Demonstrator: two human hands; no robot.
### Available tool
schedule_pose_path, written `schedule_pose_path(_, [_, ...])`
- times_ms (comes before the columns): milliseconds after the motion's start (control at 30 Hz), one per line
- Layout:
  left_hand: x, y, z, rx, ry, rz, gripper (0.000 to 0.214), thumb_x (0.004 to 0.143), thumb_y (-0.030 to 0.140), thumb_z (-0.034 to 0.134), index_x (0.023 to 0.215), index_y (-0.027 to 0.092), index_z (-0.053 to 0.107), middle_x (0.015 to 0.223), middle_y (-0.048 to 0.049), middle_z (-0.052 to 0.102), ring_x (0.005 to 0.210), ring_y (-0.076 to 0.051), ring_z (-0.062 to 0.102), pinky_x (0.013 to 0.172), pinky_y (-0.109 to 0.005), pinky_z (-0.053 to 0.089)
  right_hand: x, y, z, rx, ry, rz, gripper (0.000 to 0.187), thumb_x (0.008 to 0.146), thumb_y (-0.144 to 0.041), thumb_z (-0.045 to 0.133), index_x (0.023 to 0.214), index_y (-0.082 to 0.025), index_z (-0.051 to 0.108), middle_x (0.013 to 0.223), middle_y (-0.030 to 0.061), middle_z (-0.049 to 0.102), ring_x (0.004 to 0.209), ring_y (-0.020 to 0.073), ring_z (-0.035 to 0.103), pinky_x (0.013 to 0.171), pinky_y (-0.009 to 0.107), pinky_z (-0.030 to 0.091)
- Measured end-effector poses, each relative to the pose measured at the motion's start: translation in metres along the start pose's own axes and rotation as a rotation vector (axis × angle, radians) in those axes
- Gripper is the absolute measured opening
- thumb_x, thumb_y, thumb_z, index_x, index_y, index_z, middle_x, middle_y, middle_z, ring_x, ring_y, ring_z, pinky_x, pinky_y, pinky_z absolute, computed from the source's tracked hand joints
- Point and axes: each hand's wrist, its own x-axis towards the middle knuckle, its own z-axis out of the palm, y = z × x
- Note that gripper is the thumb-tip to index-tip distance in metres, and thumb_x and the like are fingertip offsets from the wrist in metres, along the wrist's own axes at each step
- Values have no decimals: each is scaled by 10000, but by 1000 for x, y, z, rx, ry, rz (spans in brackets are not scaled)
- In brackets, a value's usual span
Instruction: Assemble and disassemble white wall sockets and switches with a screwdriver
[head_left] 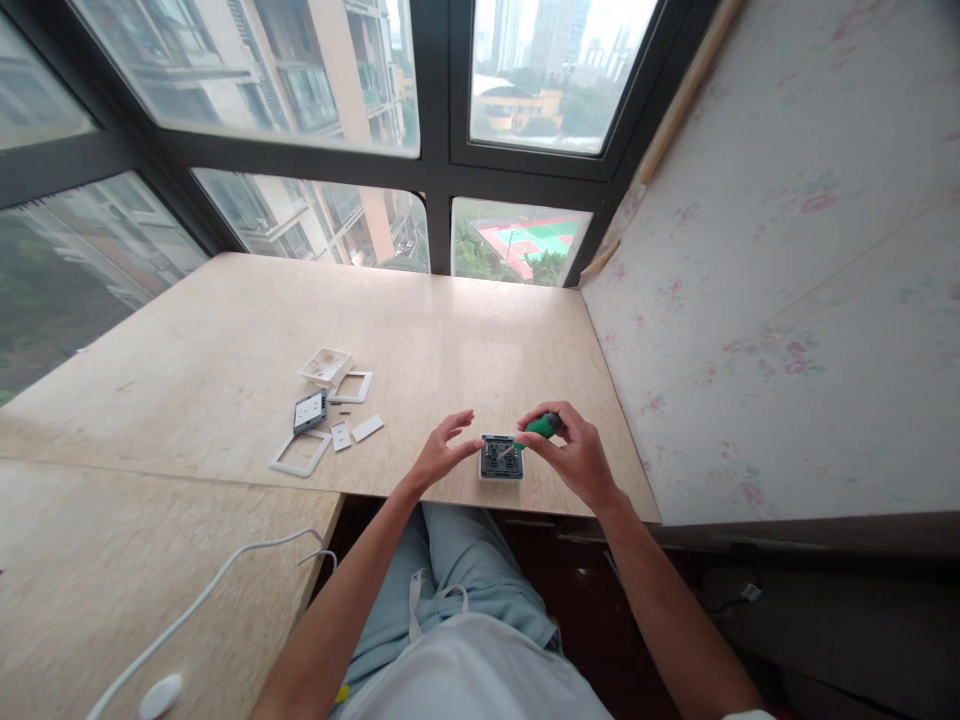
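White shirt front and pale trousers (450,570) at bottom edge, tucked under front lip of desk (225,320). Right hand (574,455) closed round green-handled screwdriver (541,427), fingers wrapped on handle, shaft angled down and left, tip set into upturned face of switch module (501,458). Module flat on desk near front edge, directly between both hands, grey ribbed side up inside a white rim. Left hand (444,452) open, fingers spread and slightly curled, holding nothing; thumb and forefinger at module's left edge, contact or narrow gap not resolvable. Well apart to the left, loose parts on desk: white frame (300,454), grey socket insert (310,411), white back box (327,366), second frame (351,387), small white plate (367,428). White cable (217,580) trailing across lower desk section at near left. Judged step: driver work on a fastener or clip in back of module, tip already seated; fastener itself too small to make out. Judged need for next move: module pinned against sliding by left hand, tip kept square in its seat, turning force from right wrist alone, downward pressure modest to guard against a slip across the plastic.
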Motion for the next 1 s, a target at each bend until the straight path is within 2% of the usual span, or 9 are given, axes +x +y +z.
schedule_pose_path(200, [-22,82,9,157,77,289,534,753,339,771,1235,215,578,1158,-103,658,987,-211,656,878,-379,543,8,-15,20,-29,-22,-94,261,772,-413,755,913,-221,648,865,17,696,772,160,647,734,291,524])
schedule_pose_path(300, [-27,103,18,207,214,326,396,797,268,724,1168,199,603,1044,-76,702,881,-180,681,808,-327,565,10,-25,32,-38,15,-140,254,770,-427,751,893,-226,656,851,14,703,769,165,648,731,298,521])
schedule_pose_path(433, [-27,103,21,269,317,372,391,829,232,687,1208,203,595,952,-48,729,833,-162,693,794,-305,574,11,-26,37,-34,24,-170,298,800,-459,715,1002,-247,663,976,50,709,912,211,658,821,349,527])
schedule_pose_path(500, [-28,99,20,311,339,422,434,820,240,699,1239,213,590,938,-40,731,806,-156,690,786,-306,577,10,-14,33,-7,-97,-181,487,797,-509,699,1206,-267,593,1202,83,650,1116,247,605,963,402,484])
schedule_pose_path(567, [-29,95,19,323,397,434,424,803,250,718,1213,211,618,921,-39,731,768,-152,684,764,-306,583,8,7,27,-15,-252,-167,764,756,-572,709,1401,-282,421,1417,106,498,1304,274,470,1082,451,391])
schedule_pose_path(633, [-29,91,17,281,478,387,381,791,259,728,1159,194,652,899,-45,729,745,-156,682,749,-312,591,4,36,24,-140,-313,-114,888,719,-620,711,1450,-271,346,1481,133,412,1378,305,371,1125,504,320])
schedule_pose_path(800, [-28,82,16,20,583,261,368,769,286,743,1107,164,665,878,-48,717,768,-175,695,739,-326,611,-7,98,30,-476,-417,-70,1016,609,-618,793,1411,-153,376,1411,236,442,1343,383,385,1103,569,308])
schedule_pose_path(900, [-28,77,18,-57,590,232,367,761,287,750,1093,157,664,855,-44,712,752,-169,693,732,-324,612,-10,108,40,-559,-457,-116,993,566,-579,834,1348,-123,426,1326,232,508,1260,373,458,1062,530,367])
schedule_pose_path(1000, [-27,73,20,-85,594,210,372,751,283,758,1086,152,660,859,-48,713,760,-169,695,735,-319,611,-8,107,48,-609,-475,-130,851,586,-503,844,1267,-139,487,1239,197,561,1170,346,508,994,489,421])
